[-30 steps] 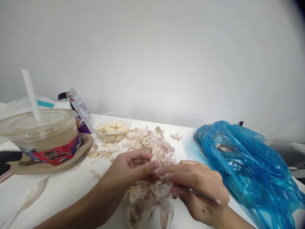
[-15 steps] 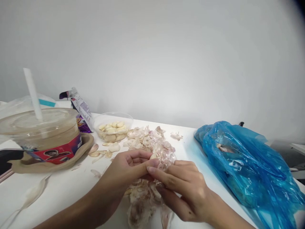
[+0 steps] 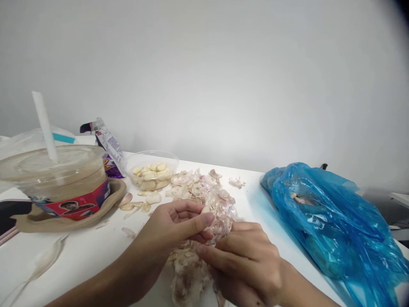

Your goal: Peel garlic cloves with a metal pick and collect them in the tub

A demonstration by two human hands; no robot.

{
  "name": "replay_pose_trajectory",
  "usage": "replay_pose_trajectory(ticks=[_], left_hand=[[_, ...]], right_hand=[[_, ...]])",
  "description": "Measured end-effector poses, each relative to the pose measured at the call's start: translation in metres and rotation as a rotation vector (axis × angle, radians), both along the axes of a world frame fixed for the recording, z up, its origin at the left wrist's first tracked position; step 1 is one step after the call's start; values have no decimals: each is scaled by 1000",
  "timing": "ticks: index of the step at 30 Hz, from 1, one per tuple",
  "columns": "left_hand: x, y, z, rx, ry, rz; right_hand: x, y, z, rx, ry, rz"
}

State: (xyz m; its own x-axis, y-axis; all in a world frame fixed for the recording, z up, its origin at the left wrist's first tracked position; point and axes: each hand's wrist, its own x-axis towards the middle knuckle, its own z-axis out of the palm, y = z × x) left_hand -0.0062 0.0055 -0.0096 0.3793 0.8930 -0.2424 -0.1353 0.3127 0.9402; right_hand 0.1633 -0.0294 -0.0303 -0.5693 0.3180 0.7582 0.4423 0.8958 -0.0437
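Note:
Between the thumb and fingers of my left hand is a pale garlic clove, of which only the tip shows. My right hand is just below and to the right, its fingers curled and apart from the clove; whether anything is between its fingertips is hidden. Papery garlic skins lie heaped behind and under both hands, with a larger clump nearer me. Beyond my left hand, a clear round bowl holds several peeled cloves.
A large cup with a straw sits in a cardboard holder at left, beside a phone. Behind it stands a purple snack wrapper. A blue plastic bag covers the right side. Loose unpeeled cloves lie near the bowl.
My right hand has moved down from the clove, and its fingertips have parted from my left thumb. My left hand has stayed in place, still holding the clove.

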Motion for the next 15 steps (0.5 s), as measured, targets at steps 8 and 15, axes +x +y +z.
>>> replay_pose_trajectory(ticks=[8,15], left_hand=[[1,0,2,0,-48,-67],[5,-7,8,14,-86,-40]], right_hand=[[6,-9,13,-20,414,-108],[6,-7,11,-104,454,-44]])
